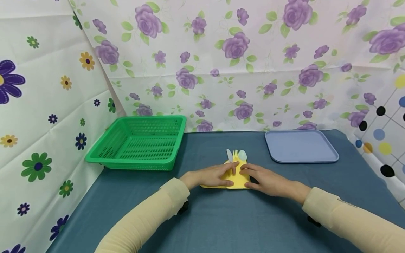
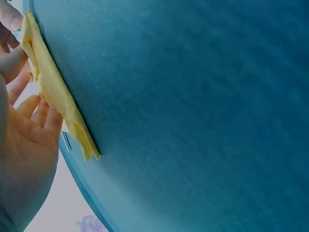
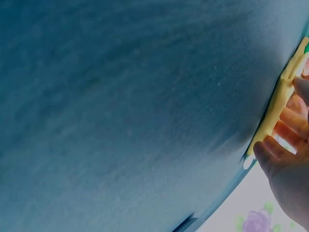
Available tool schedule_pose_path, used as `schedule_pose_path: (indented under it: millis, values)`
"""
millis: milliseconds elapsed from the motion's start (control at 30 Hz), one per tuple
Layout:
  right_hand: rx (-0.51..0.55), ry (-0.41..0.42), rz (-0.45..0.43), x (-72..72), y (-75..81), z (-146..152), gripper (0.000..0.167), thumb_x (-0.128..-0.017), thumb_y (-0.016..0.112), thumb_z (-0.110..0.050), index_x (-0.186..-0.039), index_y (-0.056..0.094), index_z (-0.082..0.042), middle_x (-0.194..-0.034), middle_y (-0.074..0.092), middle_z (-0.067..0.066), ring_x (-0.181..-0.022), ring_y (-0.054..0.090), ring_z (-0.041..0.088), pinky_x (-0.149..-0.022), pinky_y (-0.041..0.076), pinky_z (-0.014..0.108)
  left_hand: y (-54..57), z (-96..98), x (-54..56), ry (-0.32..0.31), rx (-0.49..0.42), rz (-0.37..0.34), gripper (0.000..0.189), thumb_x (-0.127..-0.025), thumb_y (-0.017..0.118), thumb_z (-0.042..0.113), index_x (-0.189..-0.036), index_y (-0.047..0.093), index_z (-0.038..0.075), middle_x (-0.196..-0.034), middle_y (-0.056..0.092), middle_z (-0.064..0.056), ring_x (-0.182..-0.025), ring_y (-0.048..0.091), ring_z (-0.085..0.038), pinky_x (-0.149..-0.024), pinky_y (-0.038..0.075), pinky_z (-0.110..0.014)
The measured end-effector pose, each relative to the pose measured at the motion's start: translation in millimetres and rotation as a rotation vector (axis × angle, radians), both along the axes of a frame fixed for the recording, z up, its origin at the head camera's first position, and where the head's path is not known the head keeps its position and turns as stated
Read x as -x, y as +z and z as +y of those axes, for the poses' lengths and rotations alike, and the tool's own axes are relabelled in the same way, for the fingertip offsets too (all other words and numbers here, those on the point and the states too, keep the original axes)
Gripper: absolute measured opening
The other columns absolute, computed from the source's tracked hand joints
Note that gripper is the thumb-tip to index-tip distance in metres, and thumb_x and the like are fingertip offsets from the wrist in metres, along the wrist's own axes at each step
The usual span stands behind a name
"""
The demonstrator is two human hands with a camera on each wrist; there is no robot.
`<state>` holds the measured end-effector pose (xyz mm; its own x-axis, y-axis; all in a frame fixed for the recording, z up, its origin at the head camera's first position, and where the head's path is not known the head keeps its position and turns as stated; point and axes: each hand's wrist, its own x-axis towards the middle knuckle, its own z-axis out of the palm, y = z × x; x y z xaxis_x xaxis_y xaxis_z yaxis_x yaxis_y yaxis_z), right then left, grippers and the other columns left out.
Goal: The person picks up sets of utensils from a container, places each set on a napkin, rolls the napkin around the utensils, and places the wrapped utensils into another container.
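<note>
A folded yellow napkin (image 1: 239, 178) lies on the blue-covered table. From its far edge stick out the tips of a pale knife (image 1: 229, 155), a yellow fork (image 1: 235, 154) and a pale spoon (image 1: 242, 155); their lower parts are hidden by the cloth. My left hand (image 1: 218, 175) rests over the napkin's left part, fingers loosely bent and touching it. On the right edge, the fingertips of my right hand (image 1: 265, 180) press lightly. Both wrist views catch the napkin (image 2: 57, 89) from low down, with relaxed fingers (image 3: 289, 126) along it.
A green perforated basket (image 1: 134, 163) stands at the back left of the table. Toward the back right lies a flat blue-grey tray (image 1: 300, 146). Flowered sheets (image 1: 215, 98) hang behind and to the left, and a dotted one (image 1: 385, 147) hangs at the right.
</note>
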<state>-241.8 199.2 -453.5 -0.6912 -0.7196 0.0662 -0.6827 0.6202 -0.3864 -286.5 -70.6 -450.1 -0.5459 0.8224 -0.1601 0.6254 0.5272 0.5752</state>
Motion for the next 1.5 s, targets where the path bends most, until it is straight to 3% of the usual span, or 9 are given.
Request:
schedule_pose_path:
  millis: [133, 333, 433, 567, 700, 867, 1267, 1500]
  values:
    - [0.008, 0.011, 0.014, 0.4, -0.5, -1, 0.049, -0.105, 0.065, -0.033, -0.145, 0.058, -0.005, -0.152, 0.051, 0.012, -0.140, 0.050, 0.032, -0.109, 0.048, 0.051, -0.2, -0.4, -4.7, -0.011, -0.002, 0.054, 0.026, -0.107, 0.056, 0.045, -0.122, 0.053, 0.024, -0.173, 0.018, 0.001, -0.157, 0.023, -0.021, -0.121, 0.035, -0.041]
    - [0.019, 0.014, 0.012, 0.3, -0.8, -2, 0.048, -0.105, 0.065, -0.032, -0.144, 0.058, -0.004, -0.151, 0.051, 0.012, -0.139, 0.050, 0.033, -0.110, 0.047, 0.052, 4.5, 2.2, -20.1, -0.020, 0.061, 0.303, 0.022, -0.109, 0.055, 0.040, -0.124, 0.060, 0.025, -0.157, 0.042, -0.001, -0.143, 0.044, -0.020, -0.117, 0.041, -0.037]
    - [0.017, 0.005, 0.006, 0.3, 0.0, -2, 0.049, -0.105, 0.066, -0.031, -0.145, 0.059, -0.004, -0.151, 0.051, 0.012, -0.140, 0.050, 0.034, -0.110, 0.047, 0.053, 6.0, 2.3, -28.1, -0.029, 0.066, 0.356, 0.026, -0.107, 0.060, 0.041, -0.126, 0.062, 0.024, -0.144, 0.051, -0.001, -0.127, 0.052, -0.017, -0.108, 0.047, -0.032]
    - [0.008, -0.005, -0.006, 0.8, 1.9, -2, 0.048, -0.105, 0.066, -0.031, -0.144, 0.059, -0.005, -0.151, 0.051, 0.013, -0.140, 0.050, 0.034, -0.111, 0.046, 0.054, 6.6, -0.1, -32.7, -0.043, 0.049, 0.376, 0.023, -0.104, 0.065, 0.039, -0.122, 0.063, 0.024, -0.136, 0.054, -0.001, -0.109, 0.057, -0.014, -0.097, 0.051, -0.028]
    - [0.001, -0.012, -0.021, 1.4, 3.8, -1, 0.049, -0.105, 0.066, -0.034, -0.144, 0.059, -0.006, -0.152, 0.050, 0.012, -0.141, 0.049, 0.034, -0.111, 0.046, 0.053, 6.1, -3.1, -31.6, -0.074, 0.024, 0.407, 0.013, -0.105, 0.066, 0.032, -0.114, 0.065, 0.024, -0.136, 0.055, -0.002, -0.100, 0.060, -0.013, -0.090, 0.053, -0.024]
    - [-0.007, -0.017, -0.026, 1.9, 3.3, 0, 0.051, -0.105, 0.064, -0.037, -0.147, 0.057, -0.008, -0.154, 0.049, 0.012, -0.142, 0.047, 0.033, -0.112, 0.045, 0.053, 5.4, -6.8, -29.0, -0.091, -0.005, 0.392, 0.009, -0.105, 0.066, 0.027, -0.111, 0.066, 0.021, -0.135, 0.055, -0.003, -0.096, 0.061, -0.011, -0.087, 0.052, -0.022]
    - [-0.018, 0.000, 0.005, 2.6, -1.8, 2, 0.054, -0.106, 0.062, -0.038, -0.151, 0.053, -0.010, -0.157, 0.046, 0.010, -0.145, 0.045, 0.031, -0.114, 0.043, 0.052, 4.7, -8.3, -23.6, -0.133, -0.003, 0.399, 0.005, -0.106, 0.065, 0.022, -0.101, 0.067, 0.020, -0.134, 0.056, -0.003, -0.114, 0.059, -0.016, -0.096, 0.052, -0.026]
    - [-0.018, 0.003, -0.041, 2.2, -2.6, 3, 0.056, -0.108, 0.058, -0.039, -0.156, 0.048, -0.011, -0.163, 0.040, 0.009, -0.148, 0.041, 0.031, -0.115, 0.042, 0.053, 5.6, -7.9, -22.7, -0.112, 0.019, 0.382, 0.009, -0.106, 0.065, 0.028, -0.100, 0.066, 0.021, -0.137, 0.056, -0.002, -0.115, 0.059, -0.015, -0.096, 0.052, -0.028]
